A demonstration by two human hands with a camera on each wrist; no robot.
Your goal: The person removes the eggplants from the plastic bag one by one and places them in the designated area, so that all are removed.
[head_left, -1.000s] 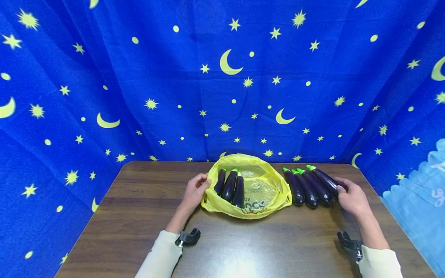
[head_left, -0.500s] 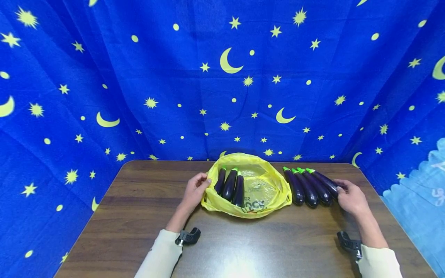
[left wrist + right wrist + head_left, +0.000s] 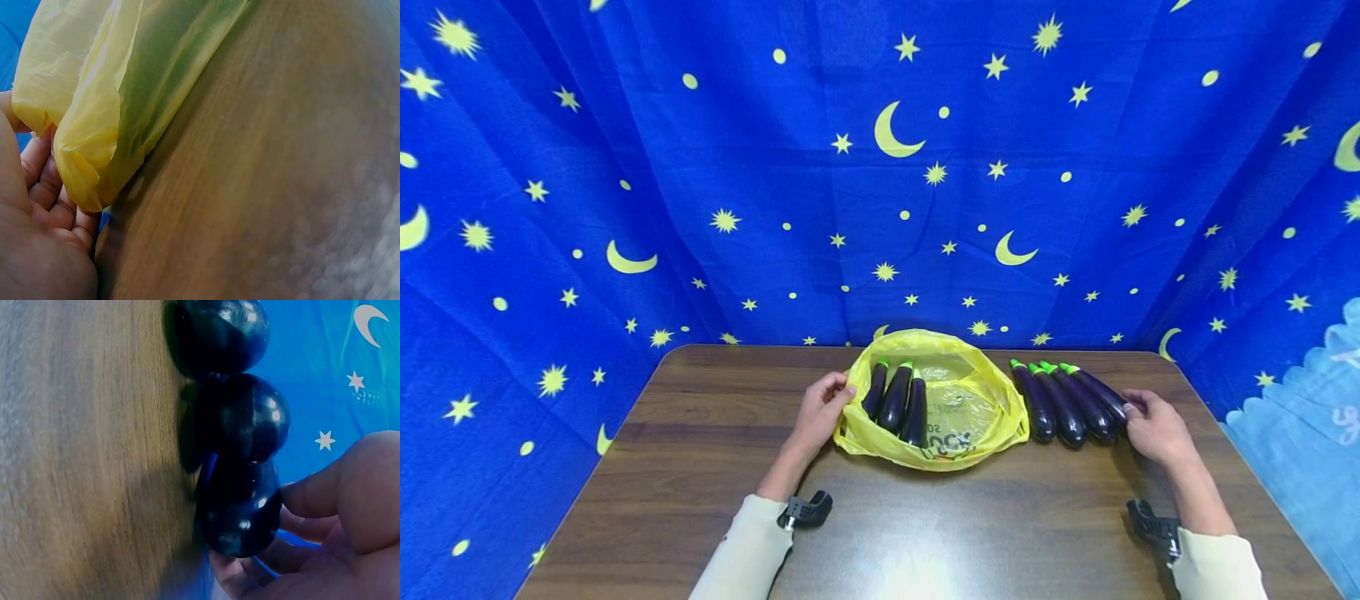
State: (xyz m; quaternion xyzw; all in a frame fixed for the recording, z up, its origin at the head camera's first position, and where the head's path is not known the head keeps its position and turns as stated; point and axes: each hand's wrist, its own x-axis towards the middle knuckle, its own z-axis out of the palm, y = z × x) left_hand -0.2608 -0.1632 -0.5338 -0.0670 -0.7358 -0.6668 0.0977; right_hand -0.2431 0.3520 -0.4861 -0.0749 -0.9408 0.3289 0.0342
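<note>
A yellow plastic bag (image 3: 865,442) lies with its mouth wide, and three eggplants (image 3: 893,400) with green caps lie side by side in its left part. My left hand (image 3: 820,408) pinches the bag's left rim; in the left wrist view the thin yellow film (image 3: 87,150) hangs between thumb and fingers. Right of the bag, several more eggplants (image 3: 1070,412) lie in a slanted row on the table. My right hand (image 3: 1156,427) holds the rounded end of the rightmost eggplant (image 3: 1097,387). In the right wrist view, the thumb is against that eggplant (image 3: 240,519) and the fingers curl beneath it.
The brown wooden table (image 3: 970,525) ends just behind the bag and the row. A blue curtain (image 3: 805,167) with moons and stars hangs along its back and sides. A light blue cloth (image 3: 1307,433) hangs at the far right.
The rightmost eggplant has settled slightly down and left toward the row, with my right hand at its end. My left hand and the bag have hardly moved.
</note>
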